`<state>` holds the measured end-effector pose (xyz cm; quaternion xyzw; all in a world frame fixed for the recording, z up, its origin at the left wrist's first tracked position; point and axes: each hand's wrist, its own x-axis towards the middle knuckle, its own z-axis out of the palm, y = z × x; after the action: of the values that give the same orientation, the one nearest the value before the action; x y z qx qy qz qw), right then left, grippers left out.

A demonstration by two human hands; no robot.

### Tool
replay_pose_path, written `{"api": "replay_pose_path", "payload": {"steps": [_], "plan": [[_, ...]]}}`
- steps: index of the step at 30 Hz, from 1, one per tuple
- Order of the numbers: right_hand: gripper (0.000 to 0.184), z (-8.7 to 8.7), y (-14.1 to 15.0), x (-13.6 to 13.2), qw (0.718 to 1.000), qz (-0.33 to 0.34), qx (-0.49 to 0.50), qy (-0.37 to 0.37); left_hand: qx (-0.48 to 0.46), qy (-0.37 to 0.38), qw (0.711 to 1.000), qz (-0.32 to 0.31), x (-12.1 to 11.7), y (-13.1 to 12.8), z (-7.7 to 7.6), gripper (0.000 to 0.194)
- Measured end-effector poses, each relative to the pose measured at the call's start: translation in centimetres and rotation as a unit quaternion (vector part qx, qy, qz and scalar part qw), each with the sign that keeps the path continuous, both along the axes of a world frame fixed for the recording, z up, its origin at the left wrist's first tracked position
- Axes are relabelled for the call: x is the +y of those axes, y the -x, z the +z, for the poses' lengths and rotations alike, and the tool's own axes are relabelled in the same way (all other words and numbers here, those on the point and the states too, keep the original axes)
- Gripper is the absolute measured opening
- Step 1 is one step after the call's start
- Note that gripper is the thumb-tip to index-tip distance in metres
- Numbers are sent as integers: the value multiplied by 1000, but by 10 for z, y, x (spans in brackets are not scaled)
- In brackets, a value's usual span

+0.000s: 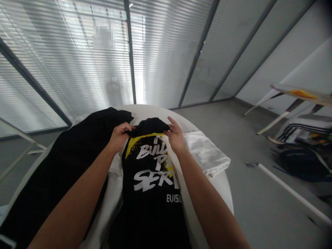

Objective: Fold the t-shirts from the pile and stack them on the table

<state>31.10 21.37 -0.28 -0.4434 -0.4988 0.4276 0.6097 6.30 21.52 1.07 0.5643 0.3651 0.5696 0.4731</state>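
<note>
- Now the left hand (119, 137) and right hand (175, 135) pinch the far corners of the shirt (153, 193).
- It lies on the table (225, 190).
- Level, even tension should best square its far edge.

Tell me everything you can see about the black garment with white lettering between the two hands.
The black cloth garment with white brush-style lettering and a speckled yellow print stretches lengthwise over the white round table. It looks soft and matt. The bare left hand and bare right hand grip either side of its bunched far end. Smaller, blocky white letters sit below the main print; some words are cut off toward the right edge. Its near end leaves the picture.
</note>
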Motion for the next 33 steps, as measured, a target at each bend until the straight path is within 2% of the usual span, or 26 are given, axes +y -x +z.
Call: {"api": "replay_pose_path", "payload": {"steps": [4,7,12,15,17,20,24,30,33], "plan": [[78,-2,-5,0,997,-10,76,31,-54,9,997,-55,0,1,-3,18],[64,-3,-7,-2,995,-8,69,78,-22,22,997,-76,1,4,-9,16],[40,-1,-8,-2,980,10,-44,191,-13,42,996,-76,3,5,-15,11],[33,-1,-6,-1,963,-12,-166,210,-10,49,998,-43,7,6,-17,4],[39,-2,-5,-1,952,-11,-228,205,17,53,998,-15,9,8,-19,1],[53,-6,-1,-5,949,8,-247,197,64,60,996,7,11,8,-20,5],[65,-6,4,-9,958,33,-182,218,73,85,993,32,10,6,-19,7],[78,1,-1,-12,954,70,-25,291,-73,171,982,45,13,7,-18,22],[81,-4,-5,-10,956,105,-32,271,-32,172,983,49,13,6,-20,23]]}}
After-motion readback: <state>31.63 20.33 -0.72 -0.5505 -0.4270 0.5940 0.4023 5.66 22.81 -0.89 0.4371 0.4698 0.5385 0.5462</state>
